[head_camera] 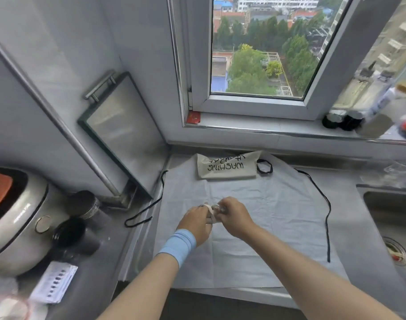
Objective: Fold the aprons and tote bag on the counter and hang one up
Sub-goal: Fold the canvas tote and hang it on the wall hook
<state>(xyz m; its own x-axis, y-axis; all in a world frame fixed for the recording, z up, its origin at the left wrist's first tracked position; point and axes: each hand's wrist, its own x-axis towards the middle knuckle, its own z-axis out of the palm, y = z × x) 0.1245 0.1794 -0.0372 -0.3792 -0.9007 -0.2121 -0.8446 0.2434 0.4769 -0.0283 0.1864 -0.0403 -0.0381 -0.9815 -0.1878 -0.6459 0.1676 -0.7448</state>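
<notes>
A pale grey apron (278,218) lies spread flat on the counter, its black strings trailing off left (148,209) and right (326,211). At the apron's far edge rests a folded cream tote bag (227,167) printed "WASHING". Over the middle of the apron my left hand (196,224) and my right hand (234,217) meet. Both pinch a small bunch of white strap (213,212), which wraps over the fingers of the left hand. A blue wristband sits on my left wrist.
A rice cooker (14,218), dark cups (74,234) and a paper card (52,282) crowd the left counter. A steel board (125,132) leans in the corner. A sink (393,229) lies at the right. Bottles (345,120) stand on the windowsill.
</notes>
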